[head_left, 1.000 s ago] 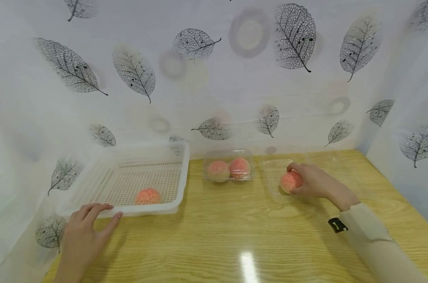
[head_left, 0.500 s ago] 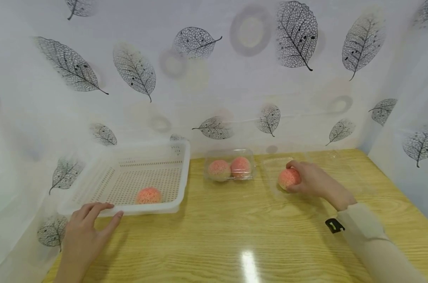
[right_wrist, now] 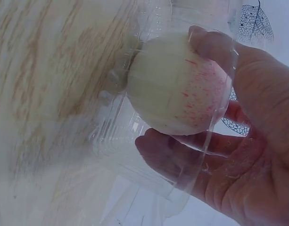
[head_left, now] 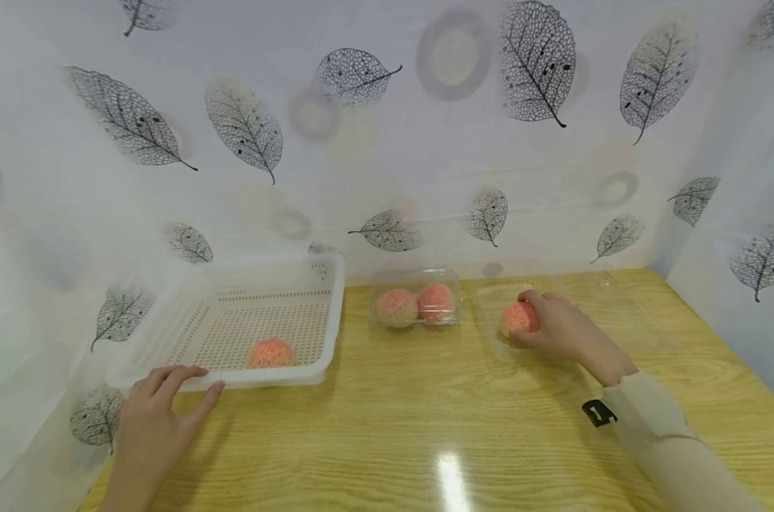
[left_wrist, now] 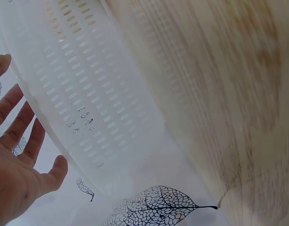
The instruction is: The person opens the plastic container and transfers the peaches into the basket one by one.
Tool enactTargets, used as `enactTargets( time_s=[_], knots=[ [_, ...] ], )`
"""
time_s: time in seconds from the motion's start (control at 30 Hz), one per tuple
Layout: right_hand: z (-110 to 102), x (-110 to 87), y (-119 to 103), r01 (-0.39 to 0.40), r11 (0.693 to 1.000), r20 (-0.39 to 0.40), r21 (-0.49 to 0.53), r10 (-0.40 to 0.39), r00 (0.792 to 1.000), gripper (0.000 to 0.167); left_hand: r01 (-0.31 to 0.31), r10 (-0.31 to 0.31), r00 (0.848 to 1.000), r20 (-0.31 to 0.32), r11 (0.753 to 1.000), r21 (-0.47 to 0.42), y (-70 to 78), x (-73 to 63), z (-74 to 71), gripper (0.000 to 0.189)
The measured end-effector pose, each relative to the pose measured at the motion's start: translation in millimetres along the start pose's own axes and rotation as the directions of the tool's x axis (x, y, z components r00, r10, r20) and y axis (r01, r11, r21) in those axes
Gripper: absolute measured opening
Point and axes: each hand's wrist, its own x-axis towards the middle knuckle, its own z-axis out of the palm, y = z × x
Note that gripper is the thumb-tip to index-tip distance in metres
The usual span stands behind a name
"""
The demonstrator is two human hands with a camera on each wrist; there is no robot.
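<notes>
My right hand [head_left: 562,331] holds a round peach [head_left: 519,320], speckled pink above and cream below, between thumb and fingers. The peach is inside an opened clear plastic box [head_left: 492,345]; in the right wrist view the fingers and peach [right_wrist: 172,89] show through the box's clear wall. At the left, my left hand [head_left: 156,416] has its fingertips at the near rim of a white perforated basket [head_left: 265,377], with fingers spread. Another peach [head_left: 270,353] lies inside that basket, near its front wall. The left wrist view shows the left hand [left_wrist: 21,160] along the basket's rim.
Between basket and opened box, a closed clear box [head_left: 415,277] holds two peaches [head_left: 397,308]. The opened box's transparent lid [head_left: 617,306] spreads to the right. A leaf-printed white sheet [head_left: 387,156] hangs behind the wooden table [head_left: 387,434].
My right hand has moved slightly left with the peach, toward the left side of the opened box. The left hand stays at the basket rim.
</notes>
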Motion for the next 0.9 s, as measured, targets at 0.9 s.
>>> enactTargets(
  time_s=[0.9],
  knots=[
    [3.9, 4.9, -3.0, 0.034, 0.999, -0.026, 0.036, -0.033, 0.999, 0.056, -0.035, 0.034, 0.999, 0.029, 0.999, 0.032, -1.1, 6.0, -6.3, 0.032]
  ],
)
